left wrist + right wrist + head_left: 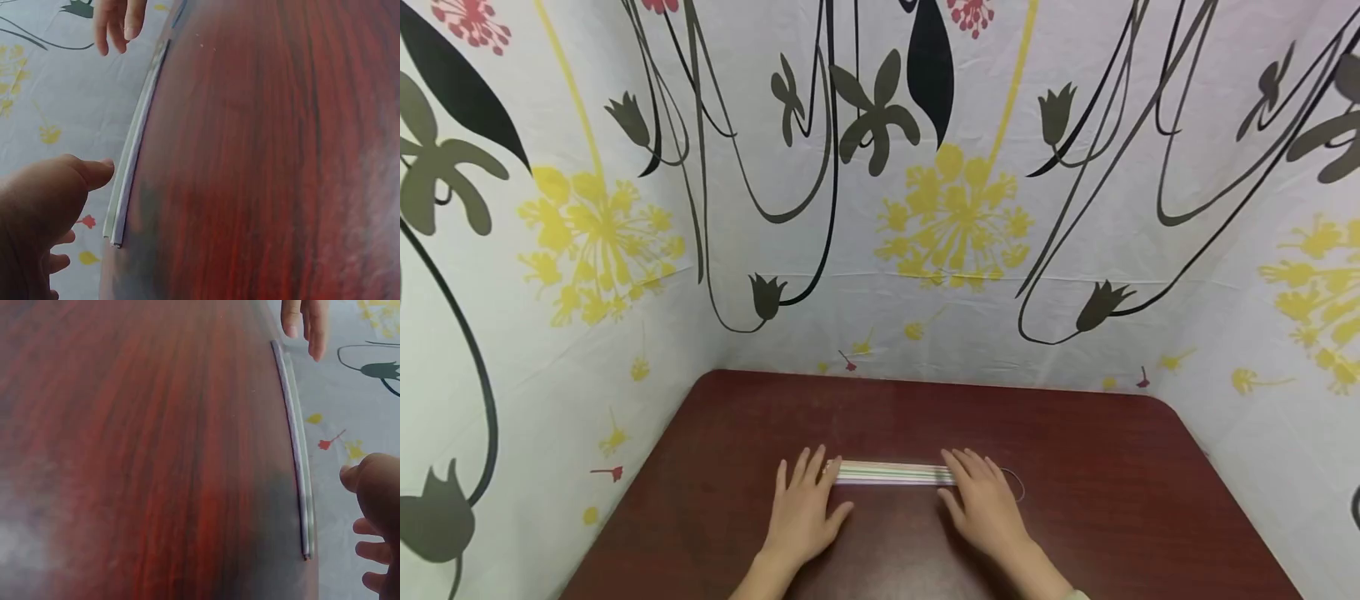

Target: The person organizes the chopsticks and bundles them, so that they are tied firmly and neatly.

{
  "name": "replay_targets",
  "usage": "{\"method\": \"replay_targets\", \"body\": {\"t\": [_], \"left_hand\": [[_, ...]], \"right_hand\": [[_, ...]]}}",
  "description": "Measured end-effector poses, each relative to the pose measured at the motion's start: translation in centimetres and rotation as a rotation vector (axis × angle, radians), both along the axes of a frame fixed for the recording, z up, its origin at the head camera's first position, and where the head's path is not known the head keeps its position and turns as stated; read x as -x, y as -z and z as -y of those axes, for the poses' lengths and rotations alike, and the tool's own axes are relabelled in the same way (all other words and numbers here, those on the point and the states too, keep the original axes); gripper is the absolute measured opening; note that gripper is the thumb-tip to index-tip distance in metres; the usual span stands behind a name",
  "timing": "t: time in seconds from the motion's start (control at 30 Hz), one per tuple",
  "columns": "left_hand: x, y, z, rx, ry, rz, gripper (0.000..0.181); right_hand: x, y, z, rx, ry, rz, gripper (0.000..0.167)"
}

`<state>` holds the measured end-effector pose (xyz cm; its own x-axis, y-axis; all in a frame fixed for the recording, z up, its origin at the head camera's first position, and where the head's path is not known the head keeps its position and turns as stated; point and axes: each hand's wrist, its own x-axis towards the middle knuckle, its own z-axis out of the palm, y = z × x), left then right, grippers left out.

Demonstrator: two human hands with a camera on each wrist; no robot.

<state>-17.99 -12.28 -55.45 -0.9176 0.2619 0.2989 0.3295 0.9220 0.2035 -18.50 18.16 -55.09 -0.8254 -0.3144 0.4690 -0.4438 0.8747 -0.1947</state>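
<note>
A row of long, thin, pastel-coloured sticks (895,474) lies side by side across the dark red table; whether they are straws or strips I cannot tell. At their left end is my left hand (801,512), fingers spread and fairly straight. My right hand (988,508) is over the right end, its fingers also extended and the thumb apart. Part of a thin loop (1022,483), like a cord or band, shows just right of that hand. In the left wrist view, the left thumb (97,174) is beside the sticks (134,150), pinching nothing.
The glossy wood-grained table (880,554) has rounded far corners. Behind it and along both sides hangs white cloth (865,250) printed with yellow flowers, grey-green buds and dark stems.
</note>
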Motion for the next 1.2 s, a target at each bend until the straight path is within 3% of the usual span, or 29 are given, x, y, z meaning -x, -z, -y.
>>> {"method": "replay_targets", "body": {"t": [0.33, 0.47, 0.63, 0.87, 0.93, 1.03, 1.2], "left_hand": [[1.6, 1.0, -0.4, 0.065, 0.020, 0.030, 0.047], [2.1, 1.7, -0.5, 0.082, 0.039, 0.053, 0.048], [2.5, 2.1, -0.9, 0.079, 0.074, 0.034, 0.047], [2.8, 2.0, -1.5, 0.068, 0.097, -0.010, 0.040], [2.8, 2.0, -1.5, 0.068, 0.099, -0.036, 0.039], [2.9, 2.2, -1.6, 0.070, 0.111, -0.059, 0.042], [3.1, 2.7, -1.7, 0.123, 0.140, -0.078, 0.061]], "right_hand": [[1.6, 0.9, 1.4, -0.075, -0.037, -0.010, 0.057], [1.9, 1.3, 2.0, -0.097, -0.044, 0.035, 0.057], [2.2, 1.8, 2.6, -0.085, -0.077, 0.103, 0.050], [3.1, 2.7, 3.2, 0.004, -0.222, -0.109, 0.022], [3.2, 2.7, 3.4, -0.008, -0.216, -0.118, 0.022], [3.1, 2.6, 3.6, -0.085, -0.166, -0.057, 0.027], [3.0, 2.4, 3.7, -0.167, -0.118, 0.030, 0.028]]}}
